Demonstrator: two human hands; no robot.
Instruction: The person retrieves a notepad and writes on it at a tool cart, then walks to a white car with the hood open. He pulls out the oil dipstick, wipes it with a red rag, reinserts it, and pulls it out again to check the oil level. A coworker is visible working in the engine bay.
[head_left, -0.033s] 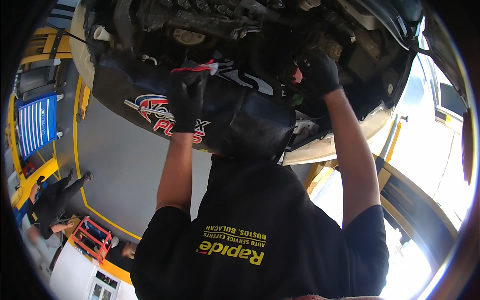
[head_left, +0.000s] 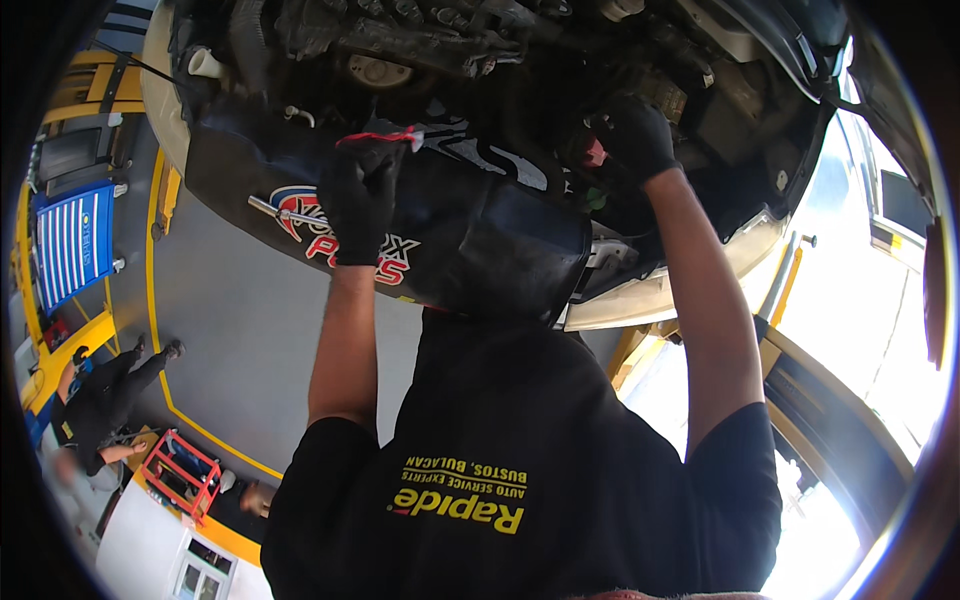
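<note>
Gloved in black, my left hand [head_left: 360, 200] is closed over the fender cover [head_left: 520, 235], gripping a thin red item with a pale end [head_left: 385, 137] whose kind I cannot make out. A metal bar-like tool [head_left: 275, 211] lies on the cover, its right part passing behind that hand. My right hand [head_left: 640, 137], in a black glove too, reaches into the engine bay with its fingers curled. Beside its fingertips is a small red part [head_left: 594, 152]; what the fingers grip, if anything, is hidden in the dark.
Engine parts [head_left: 400, 40] fill the bay at the top, with a white reservoir neck [head_left: 205, 64] at its left. A blue tool cabinet [head_left: 76, 245] and a co-worker [head_left: 105, 400] are at far left. A red cart [head_left: 182, 475] stands below them; a yellow-black lift arm [head_left: 830, 400] is at right.
My left hand has shifted a little to the left with the red item, which now lies flatter. My right hand stays at almost the same spot.
</note>
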